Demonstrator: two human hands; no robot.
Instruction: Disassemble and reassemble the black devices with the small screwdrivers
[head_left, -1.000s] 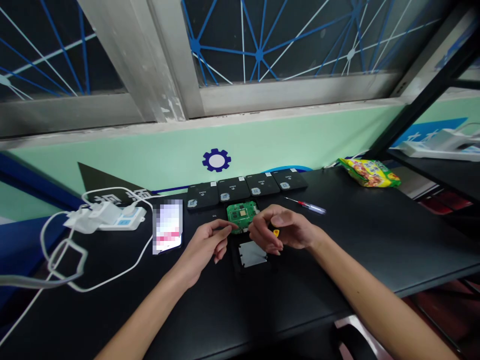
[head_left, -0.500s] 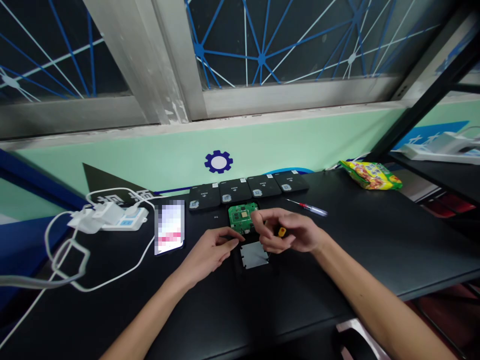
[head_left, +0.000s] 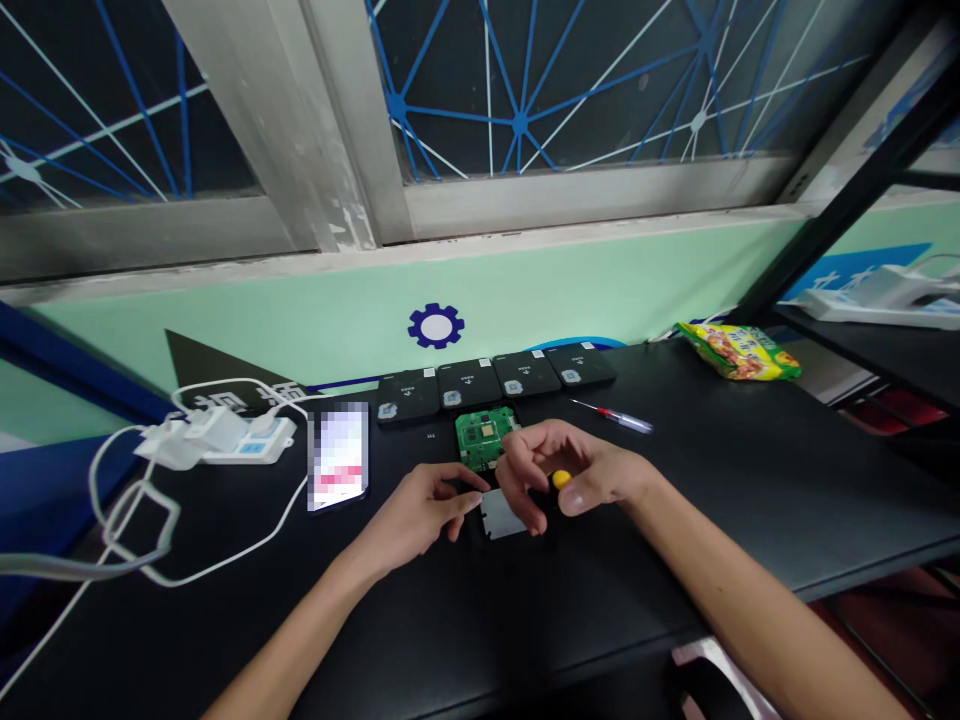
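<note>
My right hand (head_left: 566,475) is curled round a small yellow tool (head_left: 560,480) and hovers over a grey metal plate (head_left: 501,513) set in an opened black device on the table. My left hand (head_left: 420,512) rests at the plate's left edge, its fingers bent and its fingertips touching the device's side. Just behind both hands lies a green circuit board (head_left: 481,437). What the right fingertips touch on the plate is hidden.
Several black devices (head_left: 495,380) stand in a row behind the board. A phone (head_left: 338,455) lies to the left, next to a white power strip (head_left: 217,438) with looping cables. A clear-handled screwdriver (head_left: 615,415) and a yellow snack bag (head_left: 739,350) lie to the right. The black table (head_left: 750,480) ends at the wall.
My right hand has dropped from above the green board down onto the metal plate, turning the yellow tool. My left hand has slid slightly right to the plate's edge.
</note>
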